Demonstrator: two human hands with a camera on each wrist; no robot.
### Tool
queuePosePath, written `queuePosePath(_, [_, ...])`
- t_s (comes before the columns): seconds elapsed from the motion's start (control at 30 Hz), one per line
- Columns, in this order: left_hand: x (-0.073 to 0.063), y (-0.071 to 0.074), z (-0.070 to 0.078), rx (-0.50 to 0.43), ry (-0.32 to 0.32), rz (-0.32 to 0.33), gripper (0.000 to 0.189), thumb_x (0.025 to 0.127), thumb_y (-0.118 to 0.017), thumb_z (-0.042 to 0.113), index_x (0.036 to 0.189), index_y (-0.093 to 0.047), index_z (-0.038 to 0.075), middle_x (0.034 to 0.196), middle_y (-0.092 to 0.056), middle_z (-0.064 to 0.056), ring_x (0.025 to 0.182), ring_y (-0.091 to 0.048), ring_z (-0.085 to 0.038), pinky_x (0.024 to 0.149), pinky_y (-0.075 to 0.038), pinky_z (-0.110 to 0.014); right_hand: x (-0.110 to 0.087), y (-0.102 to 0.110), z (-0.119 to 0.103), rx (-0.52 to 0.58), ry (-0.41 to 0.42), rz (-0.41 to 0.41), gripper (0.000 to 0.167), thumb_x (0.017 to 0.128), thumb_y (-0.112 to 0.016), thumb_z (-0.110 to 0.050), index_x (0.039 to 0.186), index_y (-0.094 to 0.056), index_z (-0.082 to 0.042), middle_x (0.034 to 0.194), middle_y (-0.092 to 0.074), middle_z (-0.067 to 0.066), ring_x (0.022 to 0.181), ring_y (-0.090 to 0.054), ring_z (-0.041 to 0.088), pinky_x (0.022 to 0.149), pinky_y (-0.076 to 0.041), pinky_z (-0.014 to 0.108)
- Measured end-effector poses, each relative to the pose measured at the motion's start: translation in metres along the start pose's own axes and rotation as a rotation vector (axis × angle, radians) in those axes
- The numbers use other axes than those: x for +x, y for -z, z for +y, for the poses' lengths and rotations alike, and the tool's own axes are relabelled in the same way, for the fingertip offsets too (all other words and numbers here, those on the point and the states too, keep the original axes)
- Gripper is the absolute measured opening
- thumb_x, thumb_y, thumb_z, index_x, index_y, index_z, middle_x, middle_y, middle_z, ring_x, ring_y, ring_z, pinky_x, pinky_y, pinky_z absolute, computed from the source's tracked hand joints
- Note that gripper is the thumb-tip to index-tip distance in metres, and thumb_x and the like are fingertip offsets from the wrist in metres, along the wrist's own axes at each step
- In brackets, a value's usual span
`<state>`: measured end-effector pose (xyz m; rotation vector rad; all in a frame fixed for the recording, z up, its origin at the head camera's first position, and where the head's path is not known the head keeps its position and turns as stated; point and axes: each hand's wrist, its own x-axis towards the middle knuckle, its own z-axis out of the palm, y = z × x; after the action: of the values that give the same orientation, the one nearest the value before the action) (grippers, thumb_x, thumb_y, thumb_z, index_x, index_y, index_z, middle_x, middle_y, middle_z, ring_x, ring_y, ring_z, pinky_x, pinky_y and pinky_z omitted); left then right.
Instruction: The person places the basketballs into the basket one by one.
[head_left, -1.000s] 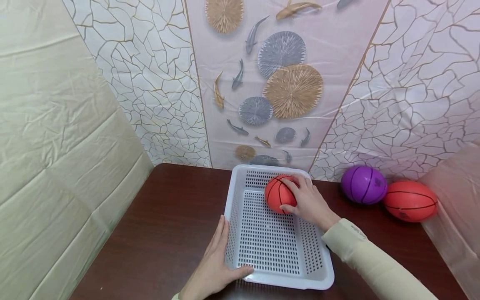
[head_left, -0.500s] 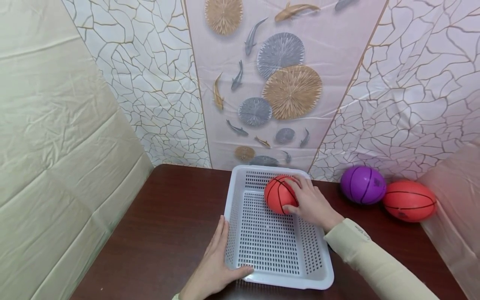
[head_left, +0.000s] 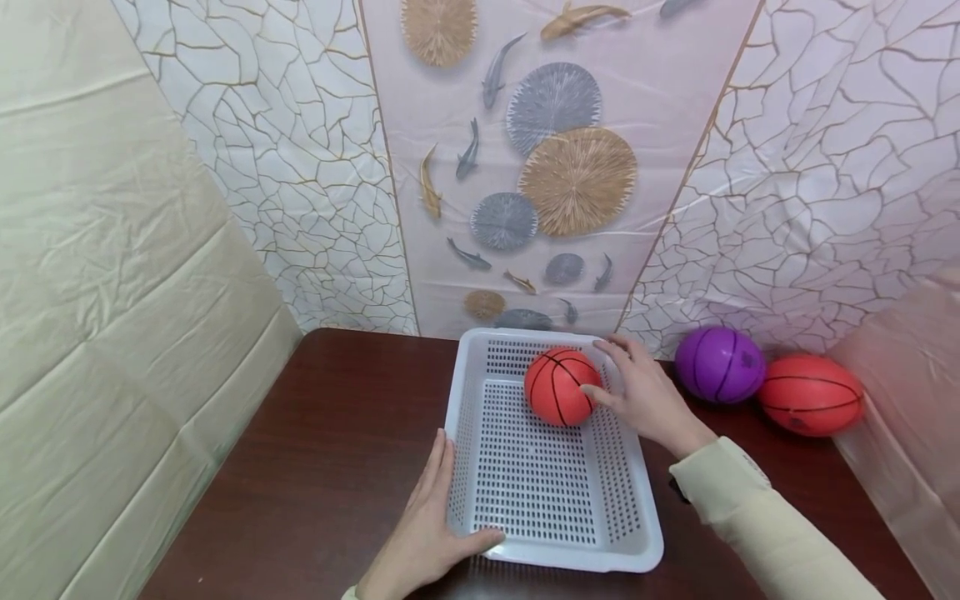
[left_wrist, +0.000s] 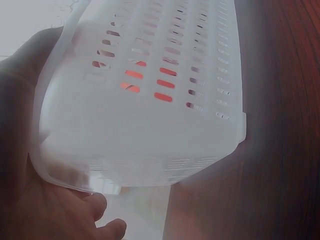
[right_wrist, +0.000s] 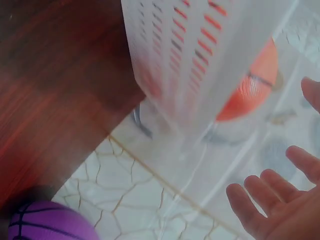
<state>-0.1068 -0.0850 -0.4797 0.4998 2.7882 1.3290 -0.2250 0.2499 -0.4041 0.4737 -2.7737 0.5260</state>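
A red ball with black lines (head_left: 562,387) sits in the far right part of a white perforated plastic basket (head_left: 468,433). My right hand (head_left: 648,400) hovers over the basket's right rim beside the ball, fingers spread apart. The thumb tip is close to the ball; contact is unclear. In the right wrist view, that hand's fingers (right_wrist: 265,195) hold nothing, and the ball (right_wrist: 252,87) shows over the rim. My left hand (head_left: 431,529) rests at the basket's near left corner, fingers straight along the left side and thumb on the near rim. Red shows through the basket's slots in the left wrist view.
A purple ball (head_left: 720,365) and an elongated red ball (head_left: 812,395) lie side by side on the dark wooden table (head_left: 330,450) at the far right. A patterned cloth (head_left: 577,183) hangs behind, and a pale cloth (head_left: 150,333) walls the left side.
My right hand has let go of the red ball and moved right to the rim, fingers spreading. The ball stays in the basket. My left hand keeps its place; the view has shifted slightly.
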Motion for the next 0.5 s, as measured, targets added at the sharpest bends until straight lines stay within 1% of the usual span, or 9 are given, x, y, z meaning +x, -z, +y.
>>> queuePosePath(0.13, [0.000,0.000,0.001,-0.005,0.022,-0.013,0.128,0.067,-0.075,0.070,0.158,-0.002,0.018,0.161,0.010,0.014,0.145,-0.013,-0.030,0.107,-0.024,-0.062,-0.005,0.014,0.012,0.035,-0.035,0.067,0.074,0.084,-0.075,-0.040,0.142,-0.046,-0.004,0.143,-0.036,0.024,0.127,-0.038,0.045,0.096,-0.036,0.065])
queuePosePath(0.23, [0.000,0.000,0.001,-0.003,0.033,-0.023,0.128,0.066,-0.074,0.072,0.158,-0.001,0.019,0.161,0.011,0.016,0.145,-0.013,-0.029,0.108,-0.024,-0.061,-0.011,0.024,0.021,0.052,-0.077,0.109,0.074,0.084,-0.075,-0.041,0.141,-0.047,-0.004,0.144,-0.035,0.023,0.130,-0.034,0.044,0.098,-0.033,0.065])
queuePosePath(0.33, [-0.001,0.001,0.001,-0.003,0.023,-0.019,0.127,0.067,-0.076,0.068,0.158,-0.002,0.018,0.161,0.010,0.014,0.145,-0.013,-0.028,0.108,-0.024,-0.061,-0.017,0.034,0.032,0.067,-0.113,0.144,0.074,0.084,-0.074,-0.042,0.140,-0.046,-0.002,0.144,-0.035,0.024,0.131,-0.032,0.044,0.098,-0.031,0.066])
queuePosePath(0.5, [-0.001,0.001,0.001,0.000,0.022,-0.015,0.128,0.067,-0.074,0.070,0.157,-0.001,0.018,0.161,0.011,0.015,0.145,-0.012,-0.027,0.109,-0.024,-0.059,-0.025,0.047,0.051,0.063,-0.175,0.192,0.075,0.085,-0.074,-0.042,0.141,-0.045,0.000,0.142,-0.034,0.028,0.129,-0.030,0.048,0.096,-0.030,0.068])
